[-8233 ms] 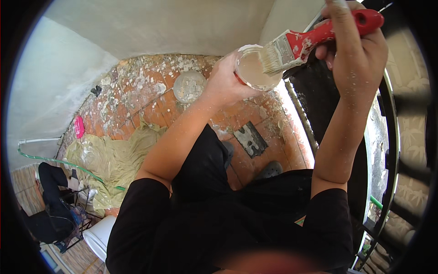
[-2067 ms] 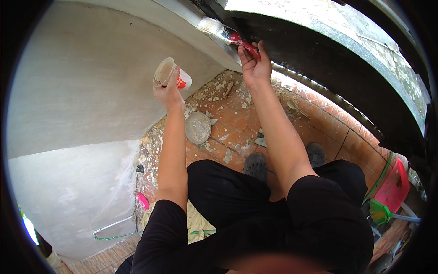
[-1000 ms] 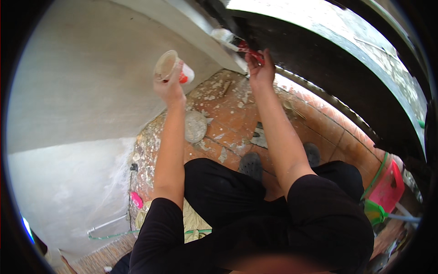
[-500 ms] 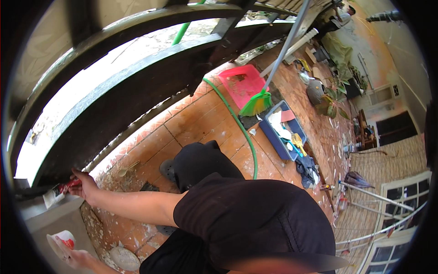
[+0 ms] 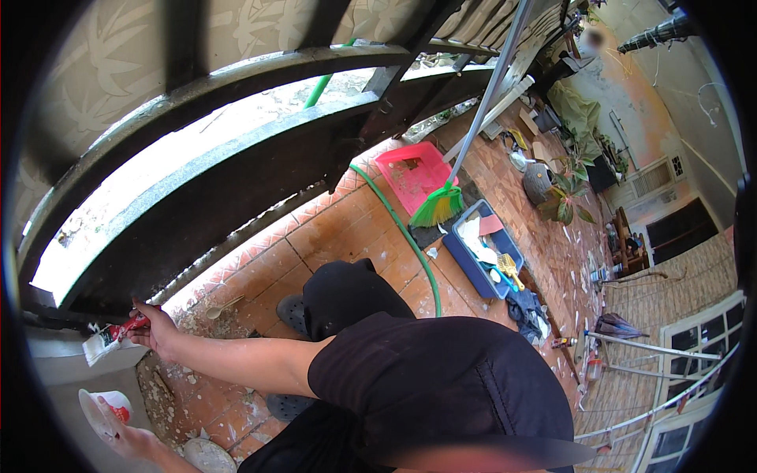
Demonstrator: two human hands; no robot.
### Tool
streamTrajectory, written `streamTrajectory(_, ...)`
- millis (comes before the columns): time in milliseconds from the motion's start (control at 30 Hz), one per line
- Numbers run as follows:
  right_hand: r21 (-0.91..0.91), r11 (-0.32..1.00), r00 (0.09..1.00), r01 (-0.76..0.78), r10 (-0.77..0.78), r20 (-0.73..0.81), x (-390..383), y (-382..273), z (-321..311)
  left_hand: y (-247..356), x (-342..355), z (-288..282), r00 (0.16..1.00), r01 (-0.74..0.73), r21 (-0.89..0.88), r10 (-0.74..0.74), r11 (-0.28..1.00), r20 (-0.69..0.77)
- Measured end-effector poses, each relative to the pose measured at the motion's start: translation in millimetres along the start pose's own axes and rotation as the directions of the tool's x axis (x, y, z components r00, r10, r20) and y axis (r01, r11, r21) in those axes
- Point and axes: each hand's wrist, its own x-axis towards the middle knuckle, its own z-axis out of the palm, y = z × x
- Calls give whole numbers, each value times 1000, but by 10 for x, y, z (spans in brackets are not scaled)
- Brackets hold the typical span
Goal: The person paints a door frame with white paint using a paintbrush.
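Nearest to the camera, a black short-sleeved shirt fills the lower middle, with the knee of the black trousers bent beyond it and two grey clogs beside the legs. At the lower left, the left hand curls its fingers round a white cup with a red patch; the cup is tilted, its wide mouth facing the picture's left, and how much it contains cannot be made out. Just above it, the right hand pinches the red handle of a paintbrush between thumb and fingers. The whitened bristles point left and slightly down, over the pale wall near the end of the dark gate; whether they touch the wall I cannot tell. Brush and cup are near each other but apart. A round pale disc, cut by the lower edge, lies on the spattered orange tiles, and a spoon lies near the gate. Farther off, a green hose crosses the floor past a pink tray, a broom with green and yellow bristles, and a blue bin holding white pieces and a yellow tool. Beyond are a leafy plant, a white-framed window and, farthest, a blurred person.
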Motion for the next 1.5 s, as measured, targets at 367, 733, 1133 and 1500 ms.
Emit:
streamTrajectory(367, 1, 999, 999, -41, 41, 24, 42, 95, 104, 180, -10, -67, 997, 26, 56, -22, 998, -71)
streamTrajectory(733, 17, 999, 995, 48, -50, 90, 332, -30, -192, 34, -165, 46, 978, 75, -289, -127, 954, -165)
streamTrajectory(1133, 26, 1000, 1000, -15, 15, -17, 357, 141, 58, 260, -142, 14, 984, 79, -76, -90, 994, -156)
streamTrajectory(1500, -30, 999, 1000, 26, -26, 15, 506, 195, 25, 149, -121, -16, 982, 64, -81, -77, 995, -175)
